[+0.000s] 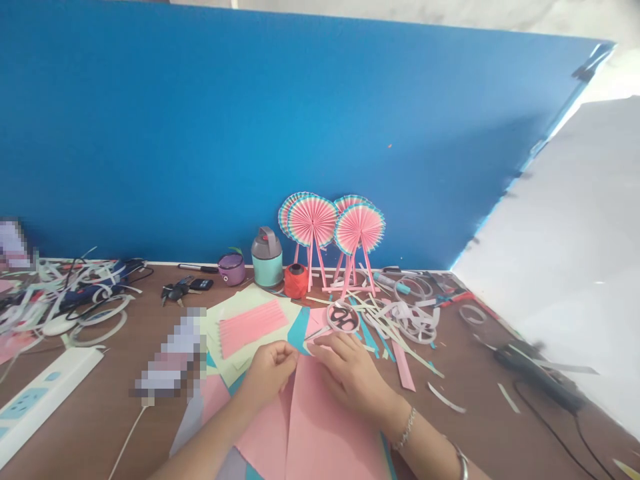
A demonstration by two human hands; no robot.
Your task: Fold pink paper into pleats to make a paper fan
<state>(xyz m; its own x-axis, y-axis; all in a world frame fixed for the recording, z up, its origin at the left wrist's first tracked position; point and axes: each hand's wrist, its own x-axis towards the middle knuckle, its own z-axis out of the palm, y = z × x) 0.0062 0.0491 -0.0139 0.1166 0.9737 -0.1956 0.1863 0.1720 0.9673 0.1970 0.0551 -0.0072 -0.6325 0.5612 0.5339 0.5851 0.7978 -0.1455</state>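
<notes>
A pink paper sheet [320, 433] lies in front of me with a crease running down its middle. My left hand [270, 373] is curled, pinching the sheet's top corner. My right hand [350, 373] lies on the sheet's upper right edge, fingers bent and pressing down on the fold. A pleated pink strip [253, 325] rests on pale green paper [240, 307] just beyond my hands.
Several pink and blue paper fans [330, 227] stand against the blue partition [300, 133]. A teal flask [267, 259], a red thread spool [296, 280], a purple pot [232, 269], keys [175, 291], paper scraps [405, 320], a power strip [40, 400] and a glue gun [540, 380] crowd the table.
</notes>
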